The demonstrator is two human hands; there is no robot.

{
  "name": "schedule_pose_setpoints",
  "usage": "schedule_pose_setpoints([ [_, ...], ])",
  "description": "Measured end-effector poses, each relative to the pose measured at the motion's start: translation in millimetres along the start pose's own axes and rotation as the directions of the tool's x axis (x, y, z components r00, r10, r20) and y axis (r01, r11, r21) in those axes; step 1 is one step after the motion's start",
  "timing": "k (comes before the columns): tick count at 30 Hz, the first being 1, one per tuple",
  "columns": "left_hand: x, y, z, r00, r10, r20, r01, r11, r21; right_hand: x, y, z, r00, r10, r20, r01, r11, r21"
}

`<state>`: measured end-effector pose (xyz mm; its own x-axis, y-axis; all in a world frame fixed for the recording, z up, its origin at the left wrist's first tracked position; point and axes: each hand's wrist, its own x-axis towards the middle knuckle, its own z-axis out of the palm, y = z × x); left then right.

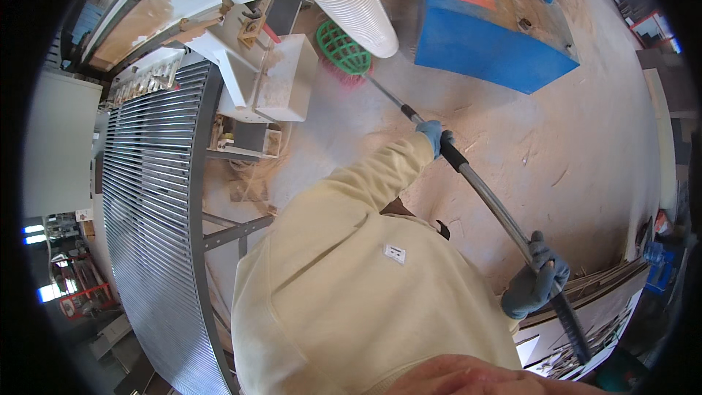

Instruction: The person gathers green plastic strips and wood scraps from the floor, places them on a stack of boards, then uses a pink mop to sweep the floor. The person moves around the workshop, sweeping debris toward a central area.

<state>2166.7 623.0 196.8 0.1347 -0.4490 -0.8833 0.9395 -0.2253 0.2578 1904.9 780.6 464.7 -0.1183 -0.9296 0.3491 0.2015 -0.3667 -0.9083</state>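
Note:
A long-handled broom slants across the view, its metal handle (491,197) running from the lower right up to a green slotted head (342,47) with pinkish bristles. My left hand (433,136), in a blue-grey glove, is wrapped round the handle's upper part near a black sleeve. Lower down, my right hand (540,278), gloved in grey, grips the handle above its black end grip. The bristles rest on the dusty floor beneath a white ribbed hose (358,18), between a white machine box (289,77) and a blue metal box.
The blue box (490,29) stands at the far right of the broom head. Along my left runs a roller conveyor (157,212) on metal legs. Sawdust and wood slivers (528,153) lie on the floor. Stacked boards (599,285) are at the lower right.

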Motion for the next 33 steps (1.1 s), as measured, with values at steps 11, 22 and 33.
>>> schedule_pose_setpoints([
  [11, 1, 14, 24, 0.996, -0.084, 0.042, 0.081, 0.994, 0.074, -10, -4, 37, 0.994, -0.064, -0.09, 0.059, 0.996, -0.061],
  [22, -118, -87, 2, 0.944, -0.298, 0.141, 0.326, 0.909, -0.259, 98, -89, -108, 0.929, -0.134, 0.346, 0.073, 0.981, 0.182],
  [33, -38, -43, -58, 0.983, -0.175, 0.057, 0.184, 0.905, -0.383, 142, 12, -12, 0.746, -0.06, 0.663, -0.119, 0.968, 0.222],
])
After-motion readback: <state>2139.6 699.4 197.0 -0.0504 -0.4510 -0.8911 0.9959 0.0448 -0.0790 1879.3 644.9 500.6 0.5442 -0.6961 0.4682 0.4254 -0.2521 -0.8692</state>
